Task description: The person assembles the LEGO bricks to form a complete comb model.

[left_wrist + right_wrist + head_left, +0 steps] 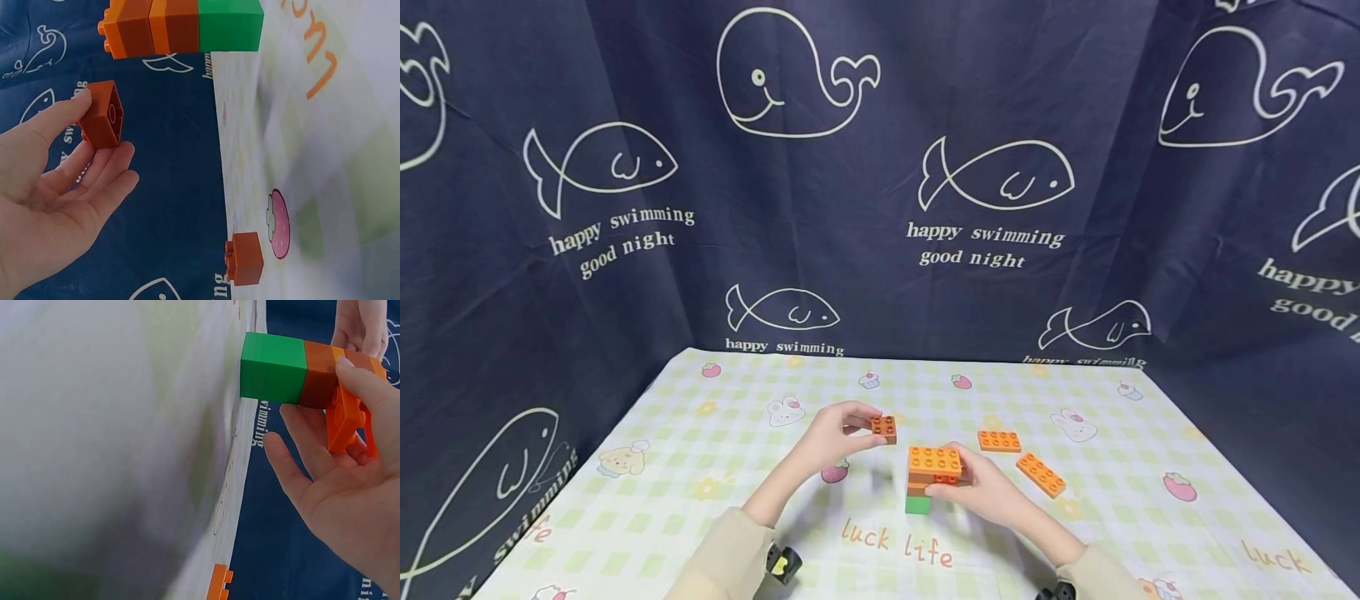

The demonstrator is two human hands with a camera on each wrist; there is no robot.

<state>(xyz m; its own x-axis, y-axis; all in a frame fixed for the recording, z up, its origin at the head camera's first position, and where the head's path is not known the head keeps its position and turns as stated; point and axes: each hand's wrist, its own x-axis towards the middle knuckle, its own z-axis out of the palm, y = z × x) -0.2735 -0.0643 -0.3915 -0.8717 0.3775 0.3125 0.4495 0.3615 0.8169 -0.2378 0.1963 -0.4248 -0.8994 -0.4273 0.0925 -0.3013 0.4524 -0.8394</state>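
In the head view my left hand [833,435] pinches a small reddish-brown toy brick [884,429] between thumb and fingers. The left wrist view shows that brick [103,115] tilted, with its hollow underside partly facing the camera. My right hand [981,482] grips a brick stack [934,460] from its right side, thumb in front. Green forms the stack's base [273,367], with brown bricks and thin orange bricks above it. The orange pieces jut out to the right over my fingers, which hide part of the stack.
Two loose orange bricks [999,441] [1041,475] lie on the table right of the stack. Another reddish-brown brick [245,258] rests on the tablecloth in the left wrist view. A dark blue curtain [880,208] with printed fish and whales hangs behind the table.
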